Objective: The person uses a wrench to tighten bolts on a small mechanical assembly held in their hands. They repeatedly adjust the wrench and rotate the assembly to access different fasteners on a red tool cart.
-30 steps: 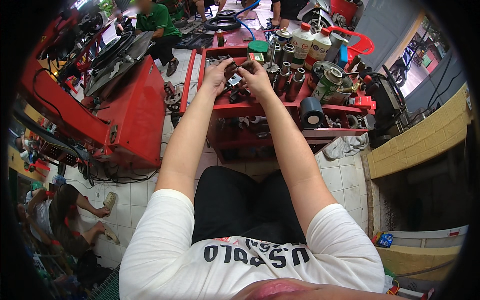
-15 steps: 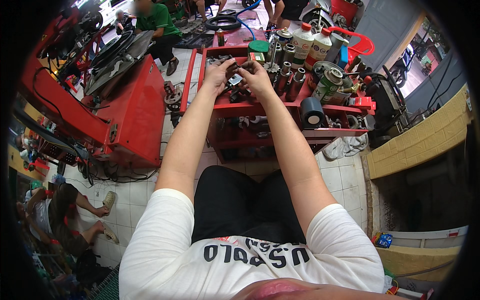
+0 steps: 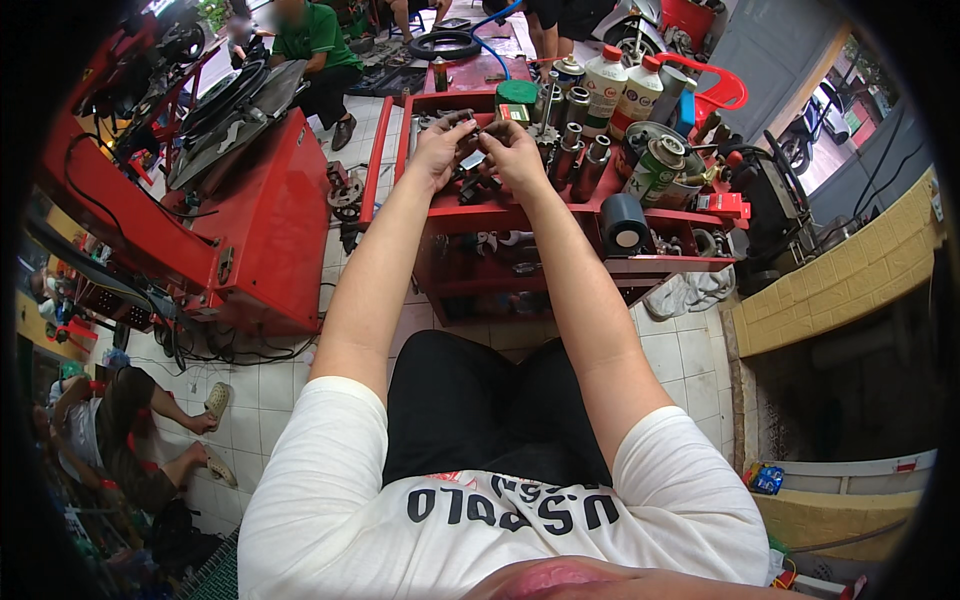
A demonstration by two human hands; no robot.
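Observation:
Both arms reach forward over the top tray of a red tool cart (image 3: 480, 217). My left hand (image 3: 438, 152) and my right hand (image 3: 512, 155) are brought close together, fingertips almost meeting. Each is closed in a pinch around a small dark part (image 3: 477, 131), too small to name. Beneath the hands, black metal pieces (image 3: 478, 188) lie in the tray. Just right of my right hand stand several metal sockets (image 3: 592, 168), upright. Behind it are a green-lidded tub (image 3: 516, 95) and a small box (image 3: 513, 113).
White bottles with red caps (image 3: 605, 92), a green spray can (image 3: 657, 168) and a dark cylinder (image 3: 625, 225) crowd the cart's right side. A red machine (image 3: 265, 235) stands at the left. Other people sit nearby, one in a green shirt (image 3: 312, 40). A red chair (image 3: 722, 88) is behind.
My fingers have shifted slightly around the small dark part. The pale piece seen between my hands earlier no longer shows. At the back, another person's arm has moved lower.

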